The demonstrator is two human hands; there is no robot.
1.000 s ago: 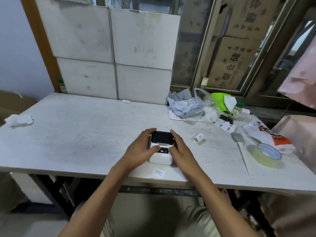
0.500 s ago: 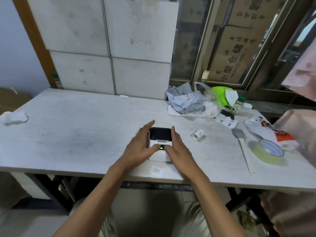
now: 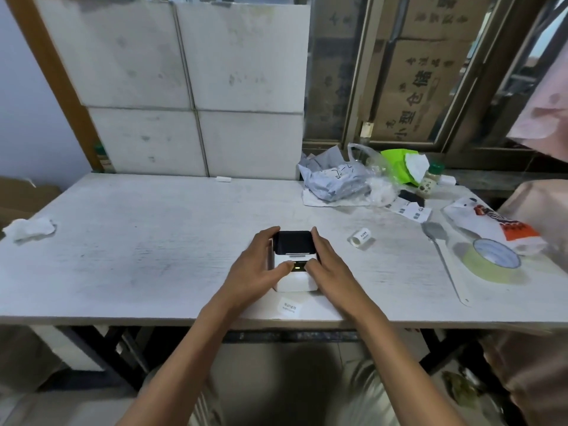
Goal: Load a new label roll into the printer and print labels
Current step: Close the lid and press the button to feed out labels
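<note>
Two hands work at the near edge of the bench (image 3: 123, 241), both wrapped around a small printer (image 3: 295, 279). A loose label (image 3: 289, 308) lies flat on the bench just in front of the printer, at 6 o'clock from it, close to the bench edge. The left hand (image 3: 256, 269) clasps the printer's left side, fingers curled round the back corner and thumb laid on the white front face. The right hand (image 3: 327, 267) mirrors it on the right side, its thumb also on the front face. Each grip is clamped on the printer. Between the two thumb tips a small lit yellow spot shows on the white body. The printer's black lid (image 3: 293, 241) sits at the far end of the body; whether it is fully seated cannot be told.

At 2 o'clock from the printer, apart from it, a label roll (image 3: 361, 238) lies on its side on the bench with its hollow core facing left. Further right, at 3 o'clock, a ring of tape (image 3: 488, 261) lies flat, and a long white spatula (image 3: 442, 259) stretches between the roll and the tape. Behind the tape lies a white and orange packet (image 3: 498, 226). At 9 o'clock, well apart, a crumpled tissue (image 3: 29, 229) sits near the bench's left end. At 1 o'clock, against the far edge, lie a grey bag (image 3: 332, 182), a green wrapper (image 3: 396, 166) and a small bottle (image 3: 430, 178).
</note>
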